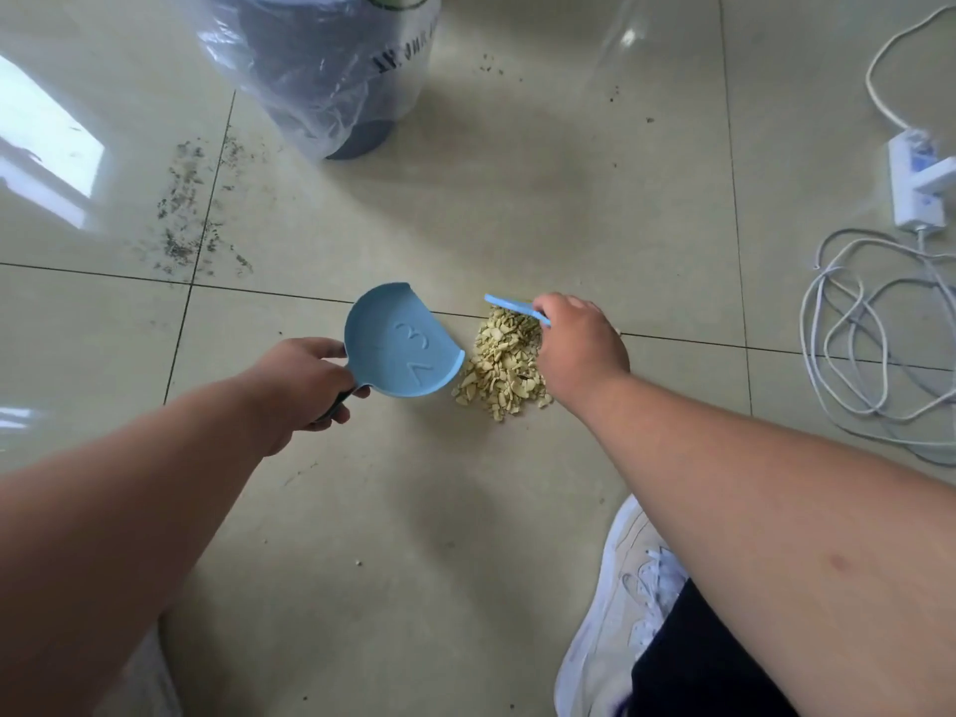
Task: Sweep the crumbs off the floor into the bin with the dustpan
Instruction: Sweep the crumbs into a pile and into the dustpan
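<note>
Left grip [302, 388] on dustpan [401, 344], arm outstretched

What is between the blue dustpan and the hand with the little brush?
The pile of yellowish crumbs lies between the dustpan and the right hand, in the head view.

bin [331, 69] top cut off | brush [512, 304] mostly behind right hand [579, 349]

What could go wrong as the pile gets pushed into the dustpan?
1. The crumb pile looks about as wide as the dustpan mouth, so pieces may slip past its corners.
2. The left hand grips only the short handle, so the brush in the right hand could shove the pan back.
3. The bin stands apart, so a heaped pan may spill on the way.
</note>
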A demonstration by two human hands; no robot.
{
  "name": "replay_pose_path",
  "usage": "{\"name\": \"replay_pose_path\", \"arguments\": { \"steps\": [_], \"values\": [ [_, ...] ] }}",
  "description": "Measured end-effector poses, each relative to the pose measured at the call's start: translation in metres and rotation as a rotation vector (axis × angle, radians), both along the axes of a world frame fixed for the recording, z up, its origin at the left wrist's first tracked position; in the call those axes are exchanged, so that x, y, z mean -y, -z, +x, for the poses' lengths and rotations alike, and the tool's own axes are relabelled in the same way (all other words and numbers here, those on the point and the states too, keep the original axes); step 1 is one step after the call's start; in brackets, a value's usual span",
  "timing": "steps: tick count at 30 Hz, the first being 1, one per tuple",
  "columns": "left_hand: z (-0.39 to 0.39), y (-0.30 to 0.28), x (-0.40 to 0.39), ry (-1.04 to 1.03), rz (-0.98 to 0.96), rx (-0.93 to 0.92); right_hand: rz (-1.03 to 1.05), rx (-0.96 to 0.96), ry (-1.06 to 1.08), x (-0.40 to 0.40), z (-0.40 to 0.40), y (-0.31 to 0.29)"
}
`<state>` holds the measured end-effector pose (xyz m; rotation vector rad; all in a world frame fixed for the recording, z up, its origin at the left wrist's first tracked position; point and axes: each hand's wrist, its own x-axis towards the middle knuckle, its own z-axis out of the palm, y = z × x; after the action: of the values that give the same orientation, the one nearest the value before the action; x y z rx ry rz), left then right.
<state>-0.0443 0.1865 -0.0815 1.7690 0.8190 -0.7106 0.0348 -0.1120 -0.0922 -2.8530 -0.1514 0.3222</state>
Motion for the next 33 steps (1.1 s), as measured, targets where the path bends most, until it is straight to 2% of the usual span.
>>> {"name": "replay_pose_path", "arguments": {
  "steps": [8,15,21,27,30,33],
  "values": [
    [-0.012,0.007,-0.010,-0.022,0.011,-0.024,-0.076,0.090,0.128,0.031,0.030,-0.011],
    [-0.010,0.028,-0.024,0.022,0.136,-0.090,-0.100,-0.002,0.214,0.038,0.039,0.007],
    [-0.001,0.026,-0.020,0.107,0.190,-0.087,-0.028,-0.039,0.052,0.025,0.020,0.019],
    [-0.010,0.020,0.001,0.115,0.151,-0.043,0.087,0.002,-0.044,0.002,-0.015,0.018],
    [-0.021,0.019,0.009,0.068,0.131,-0.027,0.139,0.021,0.003,0.002,-0.025,0.015],
    [-0.031,0.016,0.010,0.029,0.111,-0.009,0.179,0.053,0.139,0.021,-0.018,0.007]
  ]
}}
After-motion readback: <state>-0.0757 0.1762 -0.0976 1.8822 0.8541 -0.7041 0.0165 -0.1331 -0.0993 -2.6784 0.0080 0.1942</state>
